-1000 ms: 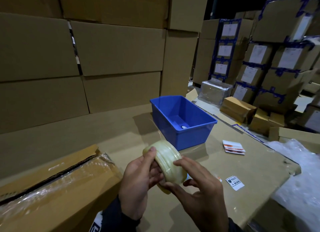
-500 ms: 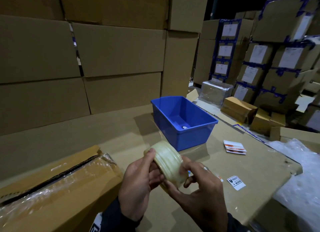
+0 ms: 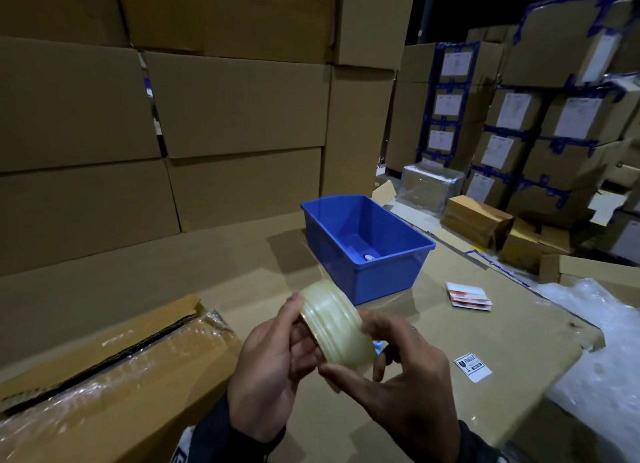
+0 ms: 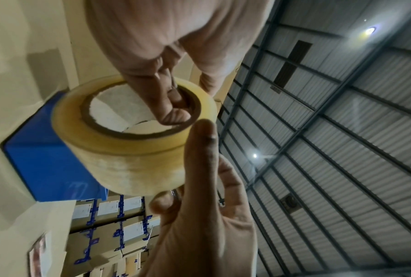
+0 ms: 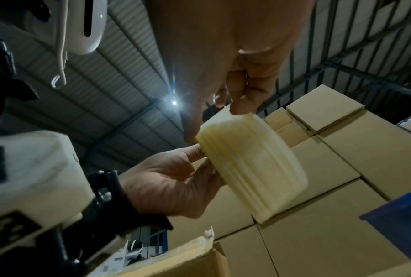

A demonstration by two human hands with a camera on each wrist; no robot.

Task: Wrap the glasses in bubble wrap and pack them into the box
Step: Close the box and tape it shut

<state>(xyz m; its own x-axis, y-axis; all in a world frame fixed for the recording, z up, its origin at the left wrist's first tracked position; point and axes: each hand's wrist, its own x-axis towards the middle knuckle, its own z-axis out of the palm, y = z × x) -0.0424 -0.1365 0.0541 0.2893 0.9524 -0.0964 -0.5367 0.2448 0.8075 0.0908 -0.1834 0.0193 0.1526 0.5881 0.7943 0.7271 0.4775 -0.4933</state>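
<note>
A roll of clear packing tape (image 3: pixel 337 324) is held up in front of me over the cardboard table (image 3: pixel 485 341). My left hand (image 3: pixel 298 327) grips it, fingers (image 4: pixel 169 105) hooked inside the brown core and thumb on the outer rim. My right hand (image 3: pixel 349 351) pinches the other side, thumb (image 4: pixel 199 150) against the roll's edge and curled fingers (image 5: pixel 244 97) on its far rim. The tape roll (image 5: pixel 252 165) stands tilted between both hands. A cardboard box (image 3: pixel 104 386) covered in clear wrap lies at the lower left. No glasses are visible.
A blue plastic bin (image 3: pixel 381 275) stands behind the hands with a small white object (image 3: pixel 369 256) inside. Bubble wrap (image 3: pixel 606 341) lies at the right edge. A stack of stickers (image 3: pixel 469 296) and a fragile label (image 3: pixel 472 366) lie on the table. Stacked cartons surround it.
My right-hand fingers have gone from spread over the roll to curled behind it, with the thumb now under its edge. The left hand's grip stays the same.
</note>
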